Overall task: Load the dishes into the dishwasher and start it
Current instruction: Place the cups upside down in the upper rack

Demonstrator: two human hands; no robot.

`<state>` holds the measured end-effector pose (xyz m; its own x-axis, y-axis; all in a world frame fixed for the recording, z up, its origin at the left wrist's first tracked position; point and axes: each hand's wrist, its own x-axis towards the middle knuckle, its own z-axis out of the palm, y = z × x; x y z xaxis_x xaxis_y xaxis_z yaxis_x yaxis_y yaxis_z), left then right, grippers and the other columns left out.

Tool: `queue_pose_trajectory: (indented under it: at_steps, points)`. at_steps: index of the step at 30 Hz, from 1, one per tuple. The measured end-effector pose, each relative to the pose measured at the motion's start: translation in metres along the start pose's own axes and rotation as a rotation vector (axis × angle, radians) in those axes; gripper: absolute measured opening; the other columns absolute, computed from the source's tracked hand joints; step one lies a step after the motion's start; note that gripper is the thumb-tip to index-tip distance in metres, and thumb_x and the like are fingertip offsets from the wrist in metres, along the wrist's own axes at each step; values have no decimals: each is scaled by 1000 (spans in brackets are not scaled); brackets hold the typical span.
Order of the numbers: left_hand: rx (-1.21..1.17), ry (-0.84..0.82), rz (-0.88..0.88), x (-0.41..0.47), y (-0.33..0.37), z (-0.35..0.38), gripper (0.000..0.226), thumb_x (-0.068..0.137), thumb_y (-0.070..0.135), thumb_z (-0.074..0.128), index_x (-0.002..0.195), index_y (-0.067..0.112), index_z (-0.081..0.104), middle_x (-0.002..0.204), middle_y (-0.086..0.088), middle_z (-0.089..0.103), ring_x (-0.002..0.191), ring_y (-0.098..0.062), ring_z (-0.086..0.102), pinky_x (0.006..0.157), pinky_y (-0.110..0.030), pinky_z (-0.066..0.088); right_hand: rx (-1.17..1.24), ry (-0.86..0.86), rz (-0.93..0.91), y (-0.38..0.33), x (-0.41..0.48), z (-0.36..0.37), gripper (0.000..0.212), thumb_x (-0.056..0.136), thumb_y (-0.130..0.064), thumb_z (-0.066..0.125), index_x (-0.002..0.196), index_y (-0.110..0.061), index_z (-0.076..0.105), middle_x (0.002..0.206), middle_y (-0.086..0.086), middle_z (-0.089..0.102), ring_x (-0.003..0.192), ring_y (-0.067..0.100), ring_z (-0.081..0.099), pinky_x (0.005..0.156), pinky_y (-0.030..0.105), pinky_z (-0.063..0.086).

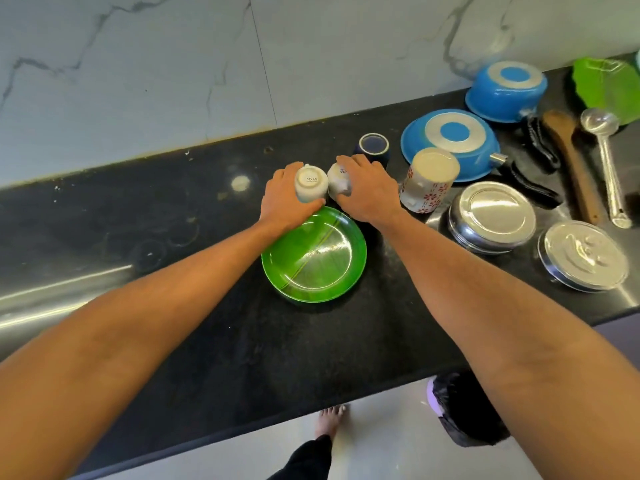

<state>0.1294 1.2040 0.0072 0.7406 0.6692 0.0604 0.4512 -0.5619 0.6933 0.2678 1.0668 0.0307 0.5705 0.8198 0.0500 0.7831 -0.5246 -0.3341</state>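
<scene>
A: Cups where?
B: Two white cups, upside down on the black counter [207, 341], at 12 o'clock from the green plate [315, 256]. Your left hand [282, 199] wraps the left cup [311, 183]; your right hand [369, 192] grips the right cup [337, 183].
A: Others?
B: Floral mug [427, 181] at 3 o'clock of your right hand.

Counting now: four cups sitting upside down — two white ones, the left cup [310, 183] under the left hand [284, 199], the right cup [337, 181] under the right hand [369, 188], a dark blue cup [373, 147] just beyond that hand, a floral mug [429, 180] just right of it. One green plate [313, 254] lying below both hands. Further right: two blue pans [450, 143] [507, 90], two steel lids [491, 216] [583, 256], one wooden spatula [571, 161], one steel ladle [604, 161].
</scene>
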Motion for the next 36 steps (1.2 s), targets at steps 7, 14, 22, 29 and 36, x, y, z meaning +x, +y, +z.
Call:
queue_pose_trajectory:
  at_steps: [7,14,22,29,36]
  points:
    - [-52,-8,48,0,-5,2,75,68,51,77,132,32,43,122,4,57,114,-18,56,96,-47,49,-19,78,-67,15,-27,0,72,85,-38,67,150,-22,37,146,-1,41,117,31,50,85,47,54]
    - [-72,-44,23,-2,0,-2,72,68,49,78,128,32,44,119,3,57,111,-17,57,94,-47,50,192,93,151,27,-69,1,72,80,-39,74,142,-30,38,130,0,50,114,23,55,86,43,52]
    - [58,143,82,-28,26,-3,69,77,42,74,136,20,47,133,-8,49,121,-27,47,99,-40,41,328,145,364,31,-133,-2,68,73,-43,79,128,-38,39,118,-6,59,108,20,59,78,32,41]
    - [24,80,532,-122,78,60,31,80,24,67,109,14,66,110,-8,60,108,-26,54,94,-36,41,321,211,467,54,-238,-20,63,71,-45,79,121,-37,42,109,-9,60,102,20,60,78,33,46]
    - [157,-220,692,-250,126,153,21,78,27,67,99,26,69,111,3,61,107,-23,56,88,-41,43,302,425,703,101,-414,-32,68,66,-49,83,124,-38,48,111,-7,63,103,21,62,83,33,50]
